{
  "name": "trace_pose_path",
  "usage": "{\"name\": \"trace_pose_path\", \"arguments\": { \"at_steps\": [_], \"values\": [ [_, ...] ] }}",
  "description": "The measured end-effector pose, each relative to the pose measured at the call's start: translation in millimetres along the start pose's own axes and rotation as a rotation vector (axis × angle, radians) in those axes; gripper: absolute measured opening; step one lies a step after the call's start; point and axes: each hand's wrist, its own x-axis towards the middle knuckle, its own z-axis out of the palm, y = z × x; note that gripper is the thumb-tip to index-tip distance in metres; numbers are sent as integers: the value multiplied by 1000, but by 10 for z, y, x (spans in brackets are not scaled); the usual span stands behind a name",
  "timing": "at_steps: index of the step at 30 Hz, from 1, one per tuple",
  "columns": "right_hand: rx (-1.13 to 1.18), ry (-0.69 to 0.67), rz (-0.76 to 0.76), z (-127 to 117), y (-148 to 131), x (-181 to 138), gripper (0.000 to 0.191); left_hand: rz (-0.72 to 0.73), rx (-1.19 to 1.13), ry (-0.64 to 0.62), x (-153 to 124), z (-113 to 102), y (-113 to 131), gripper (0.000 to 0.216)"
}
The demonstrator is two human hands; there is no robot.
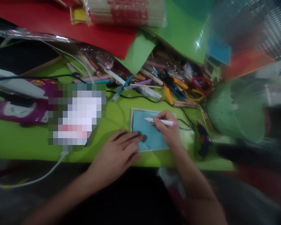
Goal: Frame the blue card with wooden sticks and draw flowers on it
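A blue rectangular panel with thin pale strips along its edges lies on the green table. My right hand grips a white marker with a pink end, its tip pointing left over the upper part of the panel. Whether the tip touches the surface I cannot tell. A short dark line shows near the panel's lower edge. Fingers stretched out, my left hand rests flat across the panel's left edge and the table beside it.
Pens, sticks and pliers crowd the back of the table. A green bin stands at right, near a dark glue gun. Left are a blurred-out phone-like device on a white cable and a purple power strip.
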Motion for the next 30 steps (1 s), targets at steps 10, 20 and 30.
{"name": "trace_pose_path", "arguments": {
  "at_steps": [10, 20, 30],
  "values": [
    [146, 72, -27, -31, 44, -8, 16, -47, -147, 36, -12, -23, -23, 13],
    [427, -139, -68, -43, -90, -212, 31, -320, -226, 154, 121, -36, -28, 24],
    [333, -216, 30, -82, -101, -288, 33, -262, -164, 129, 206, 15, 30, 23]
  ]
}}
